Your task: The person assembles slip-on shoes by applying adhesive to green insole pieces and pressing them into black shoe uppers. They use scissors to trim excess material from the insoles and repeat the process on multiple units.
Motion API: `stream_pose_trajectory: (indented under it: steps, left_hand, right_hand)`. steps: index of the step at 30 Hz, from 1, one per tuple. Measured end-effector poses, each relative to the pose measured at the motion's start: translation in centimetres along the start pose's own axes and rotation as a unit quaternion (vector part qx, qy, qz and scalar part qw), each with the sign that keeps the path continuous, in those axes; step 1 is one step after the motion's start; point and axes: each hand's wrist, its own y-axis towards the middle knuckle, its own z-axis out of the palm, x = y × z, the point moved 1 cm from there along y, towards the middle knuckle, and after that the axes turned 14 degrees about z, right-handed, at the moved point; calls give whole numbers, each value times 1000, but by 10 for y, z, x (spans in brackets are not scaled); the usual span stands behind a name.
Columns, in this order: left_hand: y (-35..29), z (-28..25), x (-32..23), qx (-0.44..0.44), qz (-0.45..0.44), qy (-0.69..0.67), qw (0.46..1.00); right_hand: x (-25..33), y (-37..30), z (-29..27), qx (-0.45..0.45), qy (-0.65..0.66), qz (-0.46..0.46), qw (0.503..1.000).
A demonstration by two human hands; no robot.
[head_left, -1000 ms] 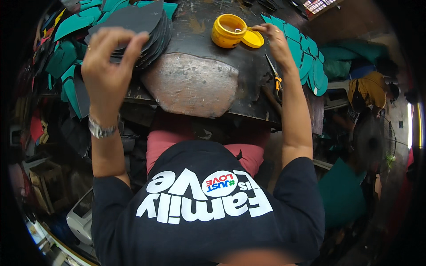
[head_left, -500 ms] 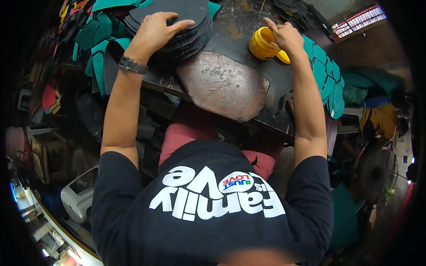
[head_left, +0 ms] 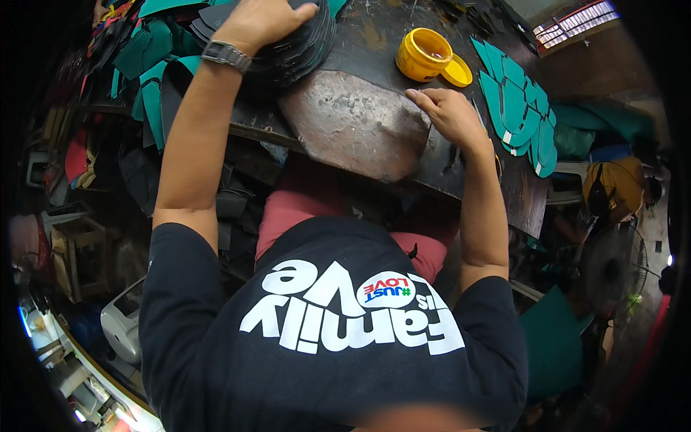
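At the top of the view my left hand (head_left: 263, 21) lies over a stack of black cut sheets (head_left: 299, 61), thumb stretched out to the right. Its other fingers run partly past the picture's edge. My right hand (head_left: 455, 117) is by the right end of a worn, flat stone slab (head_left: 353, 126), with thumb and finger drawn together. Whatever is between its fingertips is too small to make out. Just beyond that hand stands an uncovered yellow tub (head_left: 421, 57) with brownish contents, its yellow lid (head_left: 457, 72) lying beside it.
Teal cut pieces (head_left: 515, 108) overlap on the right of the dark table (head_left: 374, 29). More teal pieces (head_left: 147, 50) are heaped at the far left. A fan (head_left: 612, 270) and a grey plastic stool (head_left: 122, 324) stand off to the sides.
My right hand has moved from over the yellow tub toward me, to the slab's right end, uncovering the tub's mouth. My left hand stays on the black stack. The whole view has shifted slightly.
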Motion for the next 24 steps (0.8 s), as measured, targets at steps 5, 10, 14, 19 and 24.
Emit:
stream_pose_trajectory:
  steps: [5,10,14,19,24]
  left_hand:
    - [-12,-67,-11,-138,49,242,959]
    - [-61,-121,-75,-439,-206,-329,811]
    - [-56,-67,-122,-283,-241,-409,833]
    - [-65,23,-177,-196,-180,-399,878]
    - [-81,35,-179,-106,-190,-395,893]
  right_hand:
    - [-31,-30,20,-37,336,40,940]
    - [-51,-60,8,-184,553,-7,813]
    - [-46,-67,3,-318,594,-29,738]
    - [-32,-61,22,-269,401,-113,868]
    - [-19,-38,65,-154,233,-81,957]
